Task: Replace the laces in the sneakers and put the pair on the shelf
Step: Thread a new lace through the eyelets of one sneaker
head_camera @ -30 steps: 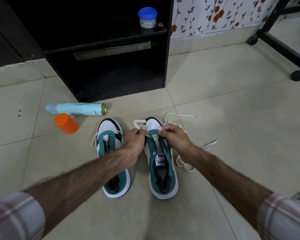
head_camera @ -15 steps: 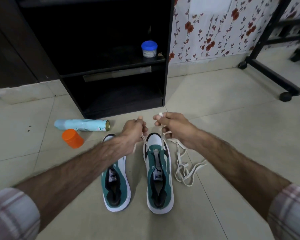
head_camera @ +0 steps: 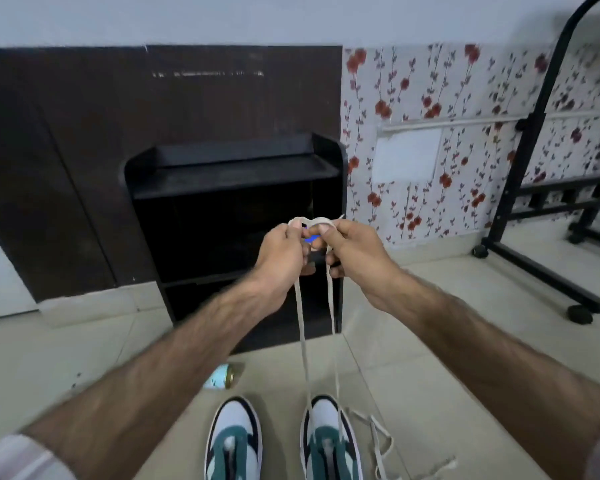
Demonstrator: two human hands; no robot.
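Now both hands are raised well above the floor, up from the toe eyelets a second ago: left hand [head_camera: 284,258] and right hand [head_camera: 352,252] each pinch the flat white lace [head_camera: 300,323], both strands pulled taut from the right green-and-white sneaker [head_camera: 329,441]. Ends evened; lacing barely begun, black shelf unit [head_camera: 236,174] waits.

Two sneakers [head_camera: 233,441] [head_camera: 329,441], two laces [head_camera: 300,327] [head_camera: 378,441], one spray can [head_camera: 222,376], one black shelf [head_camera: 236,174], two hands [head_camera: 281,261] [head_camera: 357,254].
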